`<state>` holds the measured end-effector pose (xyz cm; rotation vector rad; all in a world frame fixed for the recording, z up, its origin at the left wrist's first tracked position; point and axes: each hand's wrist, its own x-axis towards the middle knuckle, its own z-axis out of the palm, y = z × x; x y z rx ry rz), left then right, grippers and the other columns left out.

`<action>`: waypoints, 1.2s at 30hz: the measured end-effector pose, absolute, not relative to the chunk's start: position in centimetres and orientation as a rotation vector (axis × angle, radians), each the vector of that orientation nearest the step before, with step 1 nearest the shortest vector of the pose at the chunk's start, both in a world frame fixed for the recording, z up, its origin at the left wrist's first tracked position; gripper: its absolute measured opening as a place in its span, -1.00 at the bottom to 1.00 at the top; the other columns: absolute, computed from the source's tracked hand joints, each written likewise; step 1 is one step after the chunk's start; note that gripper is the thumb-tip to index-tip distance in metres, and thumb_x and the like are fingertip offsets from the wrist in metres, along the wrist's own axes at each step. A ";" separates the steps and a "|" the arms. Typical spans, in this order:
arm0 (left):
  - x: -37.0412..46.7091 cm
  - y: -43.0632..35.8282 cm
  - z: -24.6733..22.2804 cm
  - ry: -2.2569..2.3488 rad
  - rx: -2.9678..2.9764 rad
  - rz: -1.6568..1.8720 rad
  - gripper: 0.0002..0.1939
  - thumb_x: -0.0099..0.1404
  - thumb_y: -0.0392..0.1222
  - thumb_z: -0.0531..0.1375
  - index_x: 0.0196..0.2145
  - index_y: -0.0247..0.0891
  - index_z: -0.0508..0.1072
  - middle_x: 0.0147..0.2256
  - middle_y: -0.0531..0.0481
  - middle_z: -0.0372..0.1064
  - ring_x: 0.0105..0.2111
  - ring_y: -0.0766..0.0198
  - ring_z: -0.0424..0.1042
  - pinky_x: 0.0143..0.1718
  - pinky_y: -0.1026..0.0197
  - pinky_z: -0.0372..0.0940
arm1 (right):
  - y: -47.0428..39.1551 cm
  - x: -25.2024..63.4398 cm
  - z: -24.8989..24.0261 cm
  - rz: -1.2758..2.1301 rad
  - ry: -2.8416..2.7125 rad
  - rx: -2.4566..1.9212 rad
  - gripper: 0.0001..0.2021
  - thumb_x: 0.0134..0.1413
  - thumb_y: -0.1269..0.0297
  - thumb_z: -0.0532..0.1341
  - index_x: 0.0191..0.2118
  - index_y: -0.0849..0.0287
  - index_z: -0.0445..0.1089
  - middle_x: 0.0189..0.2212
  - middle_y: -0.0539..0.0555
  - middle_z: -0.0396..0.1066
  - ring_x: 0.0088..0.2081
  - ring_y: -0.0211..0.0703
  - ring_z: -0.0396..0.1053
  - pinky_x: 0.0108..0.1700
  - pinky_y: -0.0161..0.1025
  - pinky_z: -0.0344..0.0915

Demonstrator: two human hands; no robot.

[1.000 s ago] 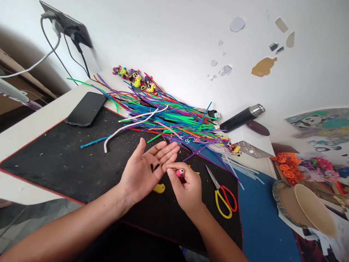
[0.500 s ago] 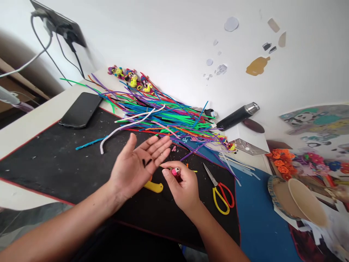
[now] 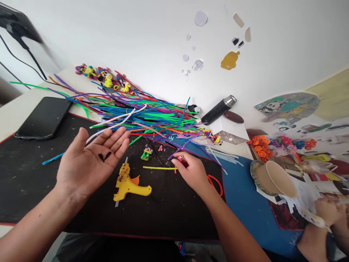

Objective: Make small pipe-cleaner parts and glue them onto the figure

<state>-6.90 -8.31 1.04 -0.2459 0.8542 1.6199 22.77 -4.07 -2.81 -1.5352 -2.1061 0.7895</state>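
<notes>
My left hand (image 3: 88, 163) lies palm up, fingers stretched out, above the left side of the black mat. Two short black pieces (image 3: 104, 157) rest on its palm. My right hand (image 3: 192, 173) is closed around a small pink piece (image 3: 180, 157) with a white spot; the fingers hide most of it. Just left of it, a yellow pipe cleaner (image 3: 159, 168) with an orange end lies on the mat. Between the hands are a yellow glue gun (image 3: 131, 185) and a small green figure (image 3: 147, 154). Behind them spreads a heap of coloured pipe cleaners (image 3: 152, 112).
A black phone (image 3: 43, 118) lies at the left. Scissors (image 3: 216, 183) with a red handle are partly hidden behind my right wrist. Along the wall are several small figures (image 3: 107, 80) and a black flask (image 3: 218, 110). At far right, another person's hand (image 3: 327, 211) shows near a cardboard bowl (image 3: 280, 178).
My hands have moved apart: the left went left with the black pieces, the right slightly right with the pink piece. The glue gun and green figure came into sight. The view shifted right.
</notes>
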 end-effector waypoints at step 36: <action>-2.0 -9.0 0.9 0.730 -0.155 1.381 -0.43 0.68 0.15 0.00 -0.22 -0.29 0.62 0.16 -0.39 0.63 0.26 -0.12 0.57 0.41 -0.15 0.37 | -7.1 14.2 -1.3 0.919 -2.159 -1.156 -0.86 0.43 0.22 0.31 -0.12 0.04 0.65 -0.44 -0.04 0.57 -0.46 -0.20 0.44 -0.31 -0.27 0.30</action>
